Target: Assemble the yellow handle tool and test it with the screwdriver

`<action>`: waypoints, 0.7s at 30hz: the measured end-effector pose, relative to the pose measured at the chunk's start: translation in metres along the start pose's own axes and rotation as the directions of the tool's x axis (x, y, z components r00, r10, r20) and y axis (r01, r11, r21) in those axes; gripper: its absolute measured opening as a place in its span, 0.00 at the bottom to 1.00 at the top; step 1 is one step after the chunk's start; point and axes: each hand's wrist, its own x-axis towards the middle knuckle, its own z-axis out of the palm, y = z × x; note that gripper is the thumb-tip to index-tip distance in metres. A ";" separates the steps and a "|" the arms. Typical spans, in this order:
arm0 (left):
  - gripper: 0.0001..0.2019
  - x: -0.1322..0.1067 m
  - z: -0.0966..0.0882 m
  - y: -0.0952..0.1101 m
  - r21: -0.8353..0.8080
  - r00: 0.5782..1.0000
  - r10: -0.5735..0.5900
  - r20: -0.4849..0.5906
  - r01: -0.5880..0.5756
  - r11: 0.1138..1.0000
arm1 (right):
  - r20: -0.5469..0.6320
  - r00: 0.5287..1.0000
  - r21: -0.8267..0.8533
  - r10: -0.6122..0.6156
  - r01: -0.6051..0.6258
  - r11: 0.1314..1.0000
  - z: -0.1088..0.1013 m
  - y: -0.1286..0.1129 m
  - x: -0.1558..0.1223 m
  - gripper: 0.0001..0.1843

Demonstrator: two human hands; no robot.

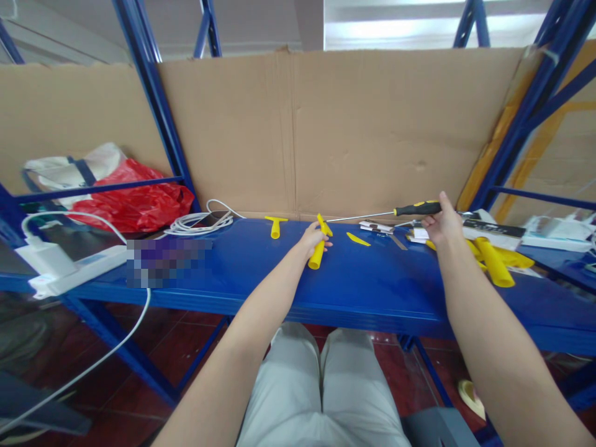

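Observation:
My left hand (313, 239) is closed around a yellow T-shaped handle (316, 256), held tilted over the blue table (261, 273). In my right hand (442, 222) is a screwdriver (416, 208) with a black and yellow grip. Its long thin shaft runs left, and the tip meets the top of the yellow handle; whether it is inside cannot be made out. A second yellow T-shaped handle (276, 228) stands to the left of my left hand. Between my hands lies a flat yellow blade-shaped piece (358, 239).
More yellow parts (496, 264) are piled beyond my right forearm, near small boxes (493, 231). A white power strip (88, 270) with a charger, coiled white cable (200, 222) and a red plastic bag (139, 195) occupy the left. A cardboard panel (363, 136) closes off the back.

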 end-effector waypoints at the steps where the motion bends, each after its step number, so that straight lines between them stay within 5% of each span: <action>1: 0.36 0.000 0.000 0.000 0.001 1.000 0.000 -0.001 0.000 1.000 | 0.007 1.000 0.000 -0.003 0.003 1.000 0.000 0.000 0.000 0.19; 10: 0.34 -0.001 0.000 0.001 0.005 1.000 -0.010 -0.003 0.010 1.000 | 0.188 0.982 0.057 -0.023 0.012 0.998 -0.007 -0.001 0.007 0.20; 16: 0.36 -0.001 0.000 0.001 -0.005 1.000 -0.008 -0.014 0.007 1.000 | 0.132 0.986 -0.001 -0.104 0.105 0.994 -0.006 0.006 0.010 0.23; 21: 0.36 -0.003 0.000 0.001 0.006 1.000 -0.004 -0.006 0.004 1.000 | 0.084 0.995 -0.010 -0.062 0.063 0.998 -0.007 0.006 0.012 0.23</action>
